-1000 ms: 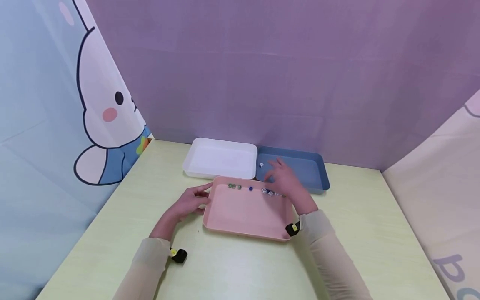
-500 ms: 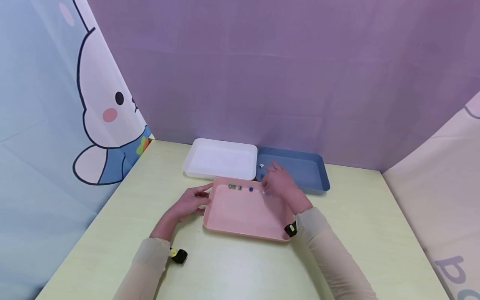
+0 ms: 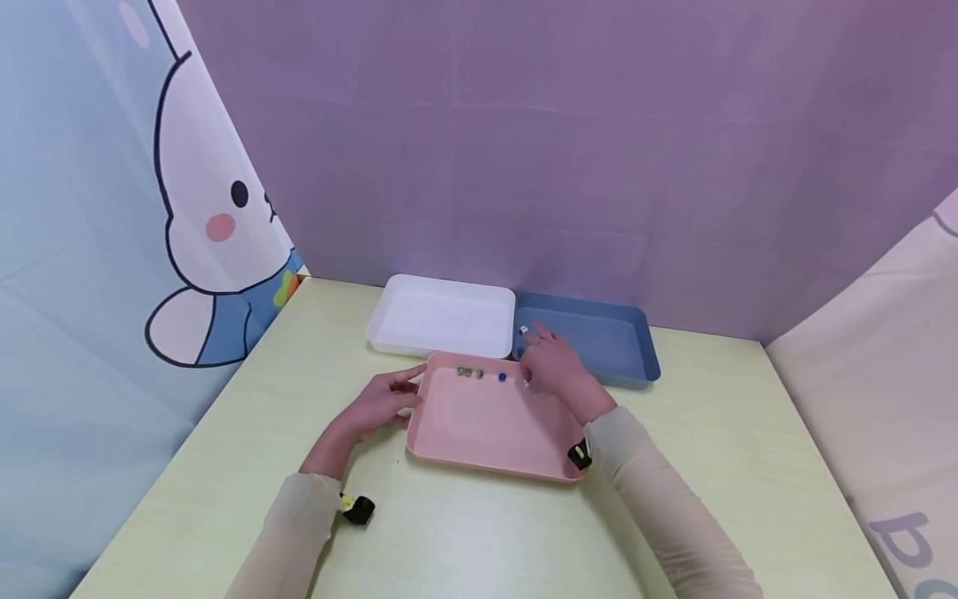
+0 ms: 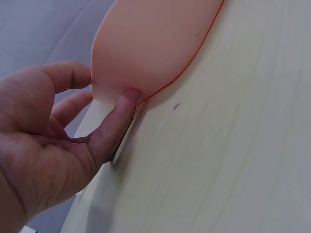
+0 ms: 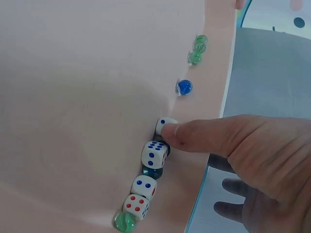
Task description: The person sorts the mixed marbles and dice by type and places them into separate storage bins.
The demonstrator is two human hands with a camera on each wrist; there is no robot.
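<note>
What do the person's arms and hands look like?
The left hand and right hand wear no gloves. The left sleeve and right sleeve are long, plain and light beige. Near each cuff sits a small black wrist camera, one on the left, one on the right, each with a yellow patch.

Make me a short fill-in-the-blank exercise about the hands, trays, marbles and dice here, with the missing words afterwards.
The left hand touches the ____ side of the pink tray.
The blue marble lies between the dice and three ____ marbles.
In the head view, the blue tray stands to the ____ of the white tray.
In the right wrist view, the ____ of the right hand covers part of a die.

Missing words: left; green; right; thumb.
</note>
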